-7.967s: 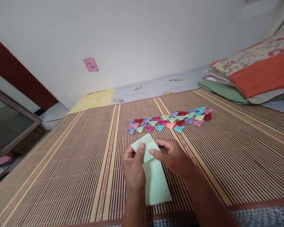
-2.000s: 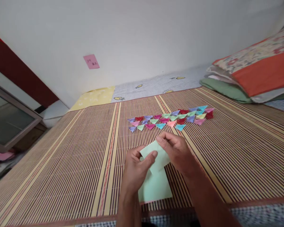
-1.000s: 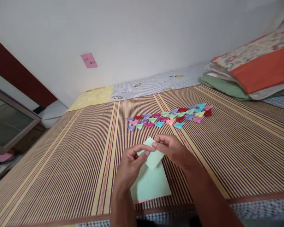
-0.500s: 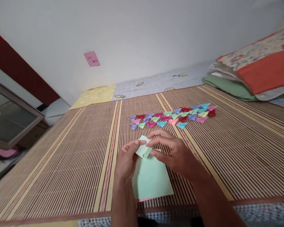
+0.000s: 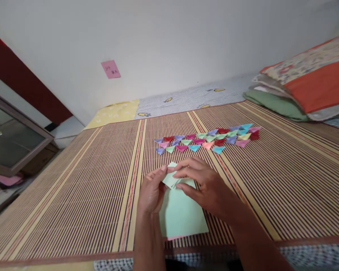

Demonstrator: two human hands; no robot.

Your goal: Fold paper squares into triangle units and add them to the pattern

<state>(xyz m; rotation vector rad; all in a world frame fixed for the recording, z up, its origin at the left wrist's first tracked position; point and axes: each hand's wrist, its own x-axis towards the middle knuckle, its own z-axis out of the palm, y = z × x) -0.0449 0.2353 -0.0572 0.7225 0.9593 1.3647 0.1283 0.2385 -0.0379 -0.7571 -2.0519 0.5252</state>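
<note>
A small folded piece of pale green paper (image 5: 170,180) is held up between my two hands. My left hand (image 5: 152,190) pinches its left side, thumb on top. From the right, my right hand (image 5: 199,180) grips the paper's edge between thumb and fingertips, partly covering it. Beneath them lies a larger pale green sheet (image 5: 183,216), with a pink edge showing under its front. Beyond my hands, several small folded paper pieces (image 5: 199,141) in purple, red, pink, green, blue and yellow lie in rows.
A striped bamboo mat (image 5: 81,195) covers the surface. Folded bedding (image 5: 319,86) is piled at the back right. On the white wall hangs a pink note (image 5: 110,69). A glass-fronted cabinet door (image 5: 14,135) stands at the left.
My right thumb and fingers have shifted slightly left over the folded green paper, covering more of it. The view has moved a little.
</note>
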